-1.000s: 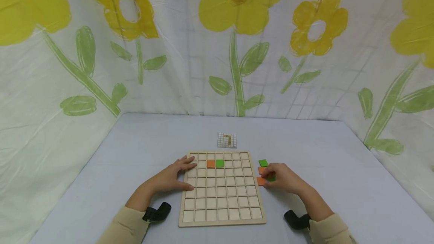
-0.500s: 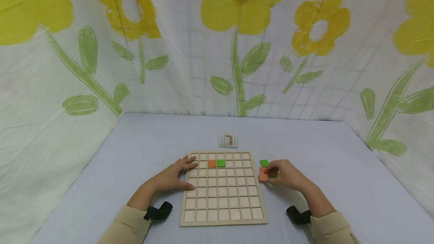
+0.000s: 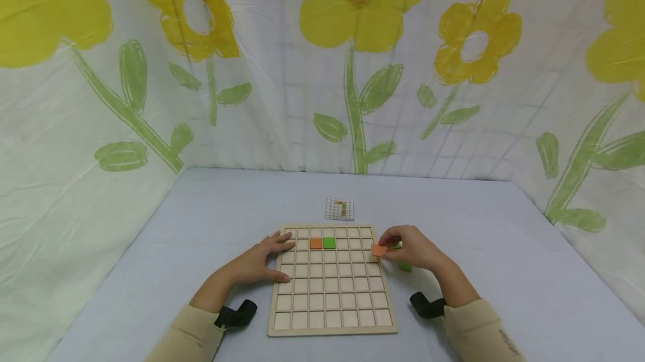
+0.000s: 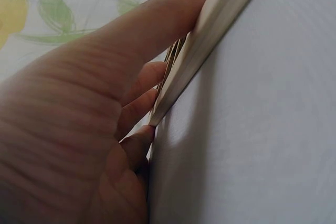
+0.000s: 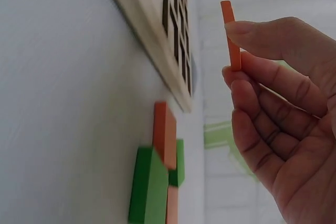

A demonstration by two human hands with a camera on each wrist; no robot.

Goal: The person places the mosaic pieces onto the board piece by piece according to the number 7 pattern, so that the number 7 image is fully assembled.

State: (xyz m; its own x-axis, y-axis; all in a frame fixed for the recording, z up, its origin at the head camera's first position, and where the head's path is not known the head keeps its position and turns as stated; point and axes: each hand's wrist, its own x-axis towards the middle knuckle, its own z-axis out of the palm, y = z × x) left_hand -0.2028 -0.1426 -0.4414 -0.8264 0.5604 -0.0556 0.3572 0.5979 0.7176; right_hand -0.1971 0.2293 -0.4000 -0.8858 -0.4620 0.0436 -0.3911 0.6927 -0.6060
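Observation:
A wooden grid board point(image 3: 332, 330) lies flat, holding an orange tile point(image 3: 316, 243) and a green tile point(image 3: 329, 243) side by side in its second row from the far edge. My left hand point(image 3: 254, 261) rests at the board's left edge, fingers spread, thumb and fingertips on the frame. Between thumb and fingers, my right hand point(image 3: 415, 247) pinches another orange tile point(image 5: 231, 35), raised above the board's right edge. Beneath that hand are loose green tiles point(image 3: 405, 267), partly hidden in the head view. The right wrist view shows loose orange tiles point(image 5: 166, 137) among them.
A small printed card point(image 3: 340, 208) with a coloured grid pattern lies beyond the board's far edge. The table point(image 3: 227, 200) has a pale cover. A flower-printed curtain point(image 3: 272, 127) hangs behind it. Each wrist wears a black device point(image 3: 235, 314).
My right hand has picked up an orange tile from the loose ones and carried it up and left to the board's right edge. My left hand has stayed on the board.

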